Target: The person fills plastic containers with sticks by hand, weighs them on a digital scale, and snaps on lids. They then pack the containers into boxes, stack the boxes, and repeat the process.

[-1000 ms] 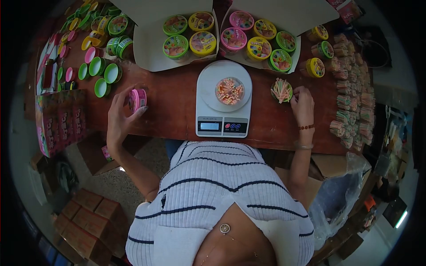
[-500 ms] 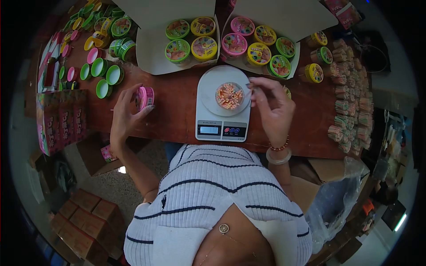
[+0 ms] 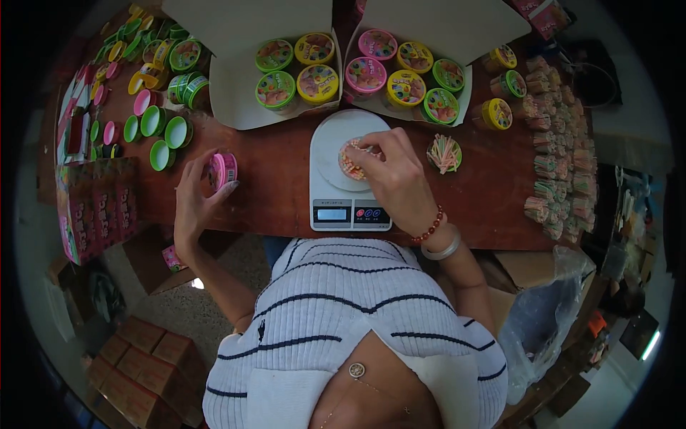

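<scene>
Two hands at work: right hand point(image 3: 389, 171) closed over the clear cup of sticks point(image 3: 351, 159) on the white scale point(image 3: 348, 179) (centre of the wooden table point(image 3: 279, 179)). Left hand point(image 3: 193, 193) wrapped around a pink tub point(image 3: 223, 170), lying on its side, left of the scale.

The bare brown counter point(image 3: 275, 179) is free between the pink tub point(image 3: 223, 170) in the left hand point(image 3: 191, 196) and the white scale point(image 3: 349, 175), and again between the scale and the piles of little bundles point(image 3: 564, 143) on the right. At the back, two open boxes point(image 3: 236, 93) full of round tubs point(image 3: 318, 75) block the way. The far left is crowded with green cups point(image 3: 161, 132), and the right hand point(image 3: 389, 175) covers the cup on the scale.
</scene>
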{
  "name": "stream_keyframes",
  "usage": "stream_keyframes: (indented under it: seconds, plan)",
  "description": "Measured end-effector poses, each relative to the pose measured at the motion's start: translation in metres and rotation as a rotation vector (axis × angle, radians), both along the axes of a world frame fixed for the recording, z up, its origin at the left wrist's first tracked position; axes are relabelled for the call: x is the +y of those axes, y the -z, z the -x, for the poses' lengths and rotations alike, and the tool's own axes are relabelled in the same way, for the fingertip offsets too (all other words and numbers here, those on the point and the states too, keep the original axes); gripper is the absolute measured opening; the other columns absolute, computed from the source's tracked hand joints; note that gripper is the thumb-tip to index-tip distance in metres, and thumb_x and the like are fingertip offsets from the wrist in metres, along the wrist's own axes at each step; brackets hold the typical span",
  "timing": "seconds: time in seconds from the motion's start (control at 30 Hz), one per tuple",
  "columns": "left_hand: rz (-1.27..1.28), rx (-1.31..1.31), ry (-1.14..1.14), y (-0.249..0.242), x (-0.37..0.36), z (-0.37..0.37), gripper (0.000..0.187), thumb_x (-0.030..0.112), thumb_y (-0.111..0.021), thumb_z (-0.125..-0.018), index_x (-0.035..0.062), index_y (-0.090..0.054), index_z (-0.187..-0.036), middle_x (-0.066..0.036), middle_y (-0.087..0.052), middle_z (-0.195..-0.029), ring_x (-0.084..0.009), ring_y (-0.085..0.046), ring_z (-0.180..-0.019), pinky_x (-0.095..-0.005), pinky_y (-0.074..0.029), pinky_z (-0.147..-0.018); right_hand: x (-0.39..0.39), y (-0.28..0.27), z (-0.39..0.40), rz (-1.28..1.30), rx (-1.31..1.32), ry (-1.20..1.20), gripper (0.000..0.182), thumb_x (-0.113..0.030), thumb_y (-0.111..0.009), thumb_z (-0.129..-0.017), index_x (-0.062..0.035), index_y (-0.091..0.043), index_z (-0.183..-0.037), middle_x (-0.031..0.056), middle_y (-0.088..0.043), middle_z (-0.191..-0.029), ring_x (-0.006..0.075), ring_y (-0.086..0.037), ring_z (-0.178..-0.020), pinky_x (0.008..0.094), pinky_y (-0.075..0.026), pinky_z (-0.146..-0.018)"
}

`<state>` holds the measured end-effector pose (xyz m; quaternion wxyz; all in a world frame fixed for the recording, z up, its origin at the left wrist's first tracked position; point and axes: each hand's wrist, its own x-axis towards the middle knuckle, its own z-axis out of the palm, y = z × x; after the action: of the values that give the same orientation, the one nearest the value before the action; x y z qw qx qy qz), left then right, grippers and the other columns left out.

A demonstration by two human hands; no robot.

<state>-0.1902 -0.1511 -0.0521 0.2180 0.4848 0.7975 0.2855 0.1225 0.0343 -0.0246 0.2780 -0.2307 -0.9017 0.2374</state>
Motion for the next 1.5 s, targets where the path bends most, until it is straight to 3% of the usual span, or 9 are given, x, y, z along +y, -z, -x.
stream_keyframes:
  seconds: [0.1,0.13,0.2,0.3,0.43,0.5,0.7,1.2,1.5]
  plan:
    - [-0.01,-0.021,-0.002,-0.001,-0.001,-0.001,0.066,0.012,-0.086,-0.079,0.0061,-0.059,-0.14,-0.015,-0.063,-0.13,-0.0301,-0.064,-0.118,-0.0399,-0.051,-0.102,0.008,-0.006,-0.012,0.071,0.104,0.125,0.025,0.003,-0.073,-0.085,-0.005,-0.075,-0.109,0.0093,-0.065,-0.104,0.0267,-0.063,-0.096,0.0337,-0.055,-0.078]
    - [-0.035,-0.033,-0.013,-0.001,-0.003,0.0,0.066,0.012,-0.086,-0.08,0.0054,-0.059,-0.14,-0.015,-0.063,-0.13,-0.0294,-0.064,-0.118,-0.0394,-0.051,-0.101,0.019,0.005,-0.028,0.018,0.124,0.225,0.022,0.0,-0.073,-0.089,-0.0055,-0.075,-0.109,0.0079,-0.065,-0.101,0.0217,-0.065,-0.088,0.0313,-0.054,-0.076]
    - [-0.008,-0.014,-0.02,-0.002,-0.009,0.003,0.066,0.012,-0.086,-0.08,0.005,-0.059,-0.14,-0.014,-0.063,-0.13,-0.0287,-0.064,-0.118,-0.0392,-0.051,-0.101,0.035,0.025,-0.062,0.236,0.104,0.537,0.02,-0.001,-0.075,-0.087,-0.0067,-0.075,-0.107,0.0105,-0.064,-0.096,0.0264,-0.063,-0.082,0.036,-0.053,-0.072]
    - [0.041,0.01,-0.049,0.002,-0.012,0.009,0.065,0.012,-0.086,-0.081,0.0048,-0.059,-0.14,-0.014,-0.063,-0.13,-0.028,-0.064,-0.118,-0.0391,-0.051,-0.102,0.046,0.026,-0.107,0.402,-0.003,0.678,0.022,-0.002,-0.079,-0.084,-0.0074,-0.076,-0.105,0.0087,-0.065,-0.095,0.0238,-0.062,-0.079,0.0342,-0.052,-0.07]
    - [0.036,-0.038,-0.065,-0.003,-0.003,0.004,0.065,0.012,-0.085,-0.081,0.0053,-0.059,-0.14,-0.014,-0.063,-0.128,-0.0278,-0.064,-0.118,-0.0393,-0.051,-0.101,0.036,0.03,-0.106,0.204,-0.038,0.489,0.027,-0.002,-0.081,-0.082,-0.0057,-0.076,-0.108,0.0053,-0.066,-0.096,0.017,-0.06,-0.08,0.0301,-0.05,-0.071]
    - [0.018,-0.027,-0.045,-0.002,0.004,0.004,0.065,0.012,-0.085,-0.081,0.0056,-0.059,-0.14,-0.014,-0.064,-0.128,-0.0279,-0.064,-0.117,-0.0393,-0.051,-0.101,0.035,0.039,-0.096,0.001,-0.14,0.411,0.027,-0.002,-0.082,-0.078,-0.0057,-0.077,-0.104,0.0083,-0.07,-0.097,0.0239,-0.06,-0.085,0.0346,-0.052,-0.075]
    - [0.015,0.001,-0.032,-0.002,0.0,0.004,0.064,0.016,-0.086,-0.081,0.0065,-0.06,-0.139,-0.015,-0.064,-0.128,-0.0289,-0.065,-0.116,-0.0397,-0.052,-0.101,0.029,0.046,-0.09,0.073,-0.157,0.461,0.02,0.002,-0.078,-0.08,-0.0032,-0.076,-0.098,0.0101,-0.073,-0.096,0.03,-0.06,-0.089,0.0389,-0.053,-0.078]
    - [-0.001,-0.002,-0.029,0.0,0.0,0.005,0.064,0.016,-0.085,-0.081,0.007,-0.059,-0.139,-0.015,-0.064,-0.127,-0.0293,-0.065,-0.115,-0.0408,-0.054,-0.099,0.031,0.04,-0.095,0.073,-0.111,0.505,0.022,0.005,-0.074,-0.081,-0.0028,-0.073,-0.101,0.0102,-0.071,-0.092,0.0276,-0.06,-0.086,0.0392,-0.052,-0.077]
    - [0.034,0.001,-0.041,0.003,-0.001,0.004,0.063,0.014,-0.085,-0.081,0.0066,-0.06,-0.139,-0.014,-0.065,-0.127,-0.0281,-0.066,-0.116,-0.0401,-0.053,-0.101,0.035,0.05,-0.098,0.071,-0.179,0.466,0.018,0.001,-0.077,-0.079,-0.0046,-0.071,-0.096,0.0087,-0.071,-0.09,0.0282,-0.06,-0.086,0.0389,-0.052,-0.077]
